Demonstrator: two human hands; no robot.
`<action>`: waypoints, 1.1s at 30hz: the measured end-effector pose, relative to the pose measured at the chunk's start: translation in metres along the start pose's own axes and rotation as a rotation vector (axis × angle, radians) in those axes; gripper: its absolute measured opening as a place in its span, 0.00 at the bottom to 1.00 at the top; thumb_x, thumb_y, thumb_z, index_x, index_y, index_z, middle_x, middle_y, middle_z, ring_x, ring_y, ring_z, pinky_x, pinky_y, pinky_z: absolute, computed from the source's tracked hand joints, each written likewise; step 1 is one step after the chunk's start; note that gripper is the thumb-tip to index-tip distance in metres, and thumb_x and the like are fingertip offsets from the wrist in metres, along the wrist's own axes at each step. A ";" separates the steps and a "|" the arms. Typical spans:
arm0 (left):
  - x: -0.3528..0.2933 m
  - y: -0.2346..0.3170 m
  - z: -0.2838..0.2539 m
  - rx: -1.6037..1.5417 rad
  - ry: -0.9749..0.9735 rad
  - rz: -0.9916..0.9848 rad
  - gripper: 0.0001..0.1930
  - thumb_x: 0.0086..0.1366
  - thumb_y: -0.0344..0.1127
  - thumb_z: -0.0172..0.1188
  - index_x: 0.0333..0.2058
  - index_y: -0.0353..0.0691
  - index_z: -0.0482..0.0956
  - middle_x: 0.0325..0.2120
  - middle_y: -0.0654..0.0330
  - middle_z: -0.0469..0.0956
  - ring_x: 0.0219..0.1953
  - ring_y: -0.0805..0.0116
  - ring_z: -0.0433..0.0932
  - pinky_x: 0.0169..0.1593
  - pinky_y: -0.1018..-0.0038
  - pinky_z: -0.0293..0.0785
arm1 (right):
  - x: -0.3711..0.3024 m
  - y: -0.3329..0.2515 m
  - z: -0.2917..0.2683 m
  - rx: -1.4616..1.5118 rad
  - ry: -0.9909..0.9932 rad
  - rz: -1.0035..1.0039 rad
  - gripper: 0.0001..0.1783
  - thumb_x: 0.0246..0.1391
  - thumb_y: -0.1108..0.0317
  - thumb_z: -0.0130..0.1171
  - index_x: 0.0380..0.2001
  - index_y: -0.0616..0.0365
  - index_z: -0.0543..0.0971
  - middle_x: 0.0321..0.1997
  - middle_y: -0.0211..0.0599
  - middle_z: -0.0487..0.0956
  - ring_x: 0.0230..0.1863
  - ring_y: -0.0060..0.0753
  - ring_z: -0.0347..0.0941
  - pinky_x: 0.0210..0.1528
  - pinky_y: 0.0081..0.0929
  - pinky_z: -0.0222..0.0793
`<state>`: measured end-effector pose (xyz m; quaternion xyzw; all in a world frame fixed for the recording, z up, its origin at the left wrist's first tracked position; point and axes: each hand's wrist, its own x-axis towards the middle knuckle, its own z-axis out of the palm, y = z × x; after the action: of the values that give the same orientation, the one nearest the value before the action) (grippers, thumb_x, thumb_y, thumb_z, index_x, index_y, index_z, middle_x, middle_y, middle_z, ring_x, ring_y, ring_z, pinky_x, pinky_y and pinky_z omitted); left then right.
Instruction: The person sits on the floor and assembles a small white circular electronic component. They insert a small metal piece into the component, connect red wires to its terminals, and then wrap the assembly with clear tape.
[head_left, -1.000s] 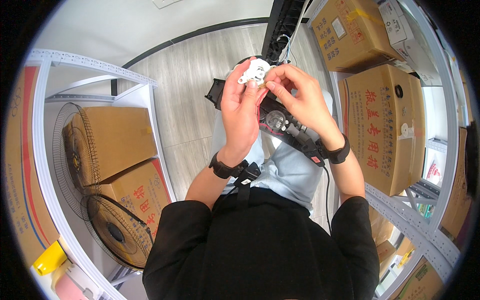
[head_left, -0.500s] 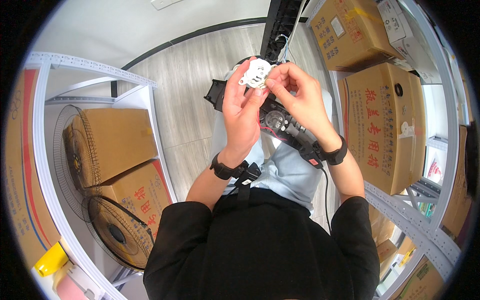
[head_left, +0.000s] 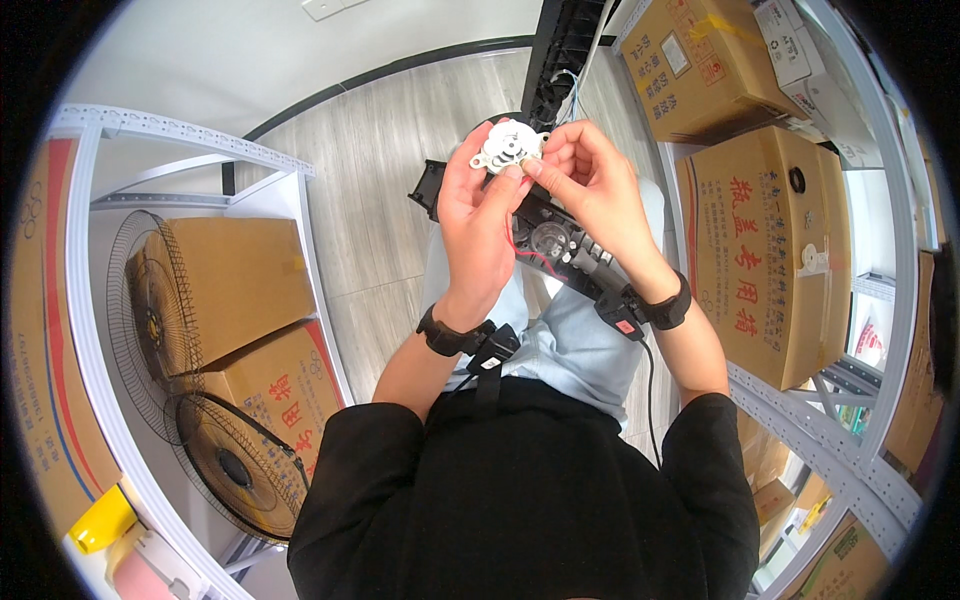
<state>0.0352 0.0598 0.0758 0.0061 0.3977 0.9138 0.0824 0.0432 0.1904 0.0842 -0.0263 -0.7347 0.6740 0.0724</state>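
Observation:
A white, round, flat plastic piece with mounting ears and slots [head_left: 511, 143] is held up between my hands, above my lap. My left hand [head_left: 474, 205] cradles it from the left, thumb on its lower edge. With thumb and fingers, my right hand [head_left: 590, 180] pinches its right edge. Below them a long black plastic housing [head_left: 543, 213] lies across my thighs, with a round translucent part [head_left: 550, 240] in its middle. A thin red wire [head_left: 535, 258] hangs from near the left hand down over the housing. My fingers hide parts of the white piece's rim.
A black upright column [head_left: 555, 60] with loose wires stands ahead. On the left, a shelf rack [head_left: 190, 145] holds cardboard boxes [head_left: 255, 270] and two wire fan grilles [head_left: 150, 310]. More cartons [head_left: 760, 260] are stacked on the right. A black cable [head_left: 653, 400] trails from my right wrist.
The white piece has turned and tilted between my fingers, so its ears now point left and right. My hands have shifted only slightly, and the red wire shows more.

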 end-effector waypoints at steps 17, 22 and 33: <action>0.006 0.001 -0.001 -0.028 0.025 -0.002 0.24 0.63 0.19 0.50 0.59 0.29 0.61 0.47 0.49 0.74 0.48 0.63 0.76 0.51 0.70 0.75 | -0.006 -0.003 0.006 -0.246 0.084 -0.147 0.16 0.42 0.72 0.69 0.33 0.59 0.73 0.30 0.28 0.75 0.29 0.18 0.72 0.29 0.17 0.69; 0.006 0.000 -0.004 -0.050 0.011 -0.020 0.24 0.63 0.18 0.50 0.59 0.29 0.61 0.48 0.49 0.74 0.49 0.63 0.75 0.54 0.68 0.73 | -0.008 0.001 0.003 -0.219 0.095 -0.169 0.13 0.44 0.75 0.66 0.33 0.61 0.74 0.31 0.30 0.76 0.30 0.20 0.74 0.31 0.18 0.71; 0.009 0.006 -0.005 -0.106 0.026 -0.087 0.25 0.62 0.19 0.53 0.58 0.25 0.61 0.43 0.51 0.76 0.46 0.65 0.77 0.54 0.68 0.73 | -0.009 0.003 -0.001 -0.118 0.053 -0.187 0.08 0.52 0.76 0.62 0.35 0.64 0.76 0.34 0.33 0.80 0.35 0.21 0.79 0.39 0.19 0.76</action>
<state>0.0252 0.0537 0.0763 -0.0275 0.3498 0.9291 0.1169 0.0524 0.1907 0.0811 0.0203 -0.7702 0.6190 0.1525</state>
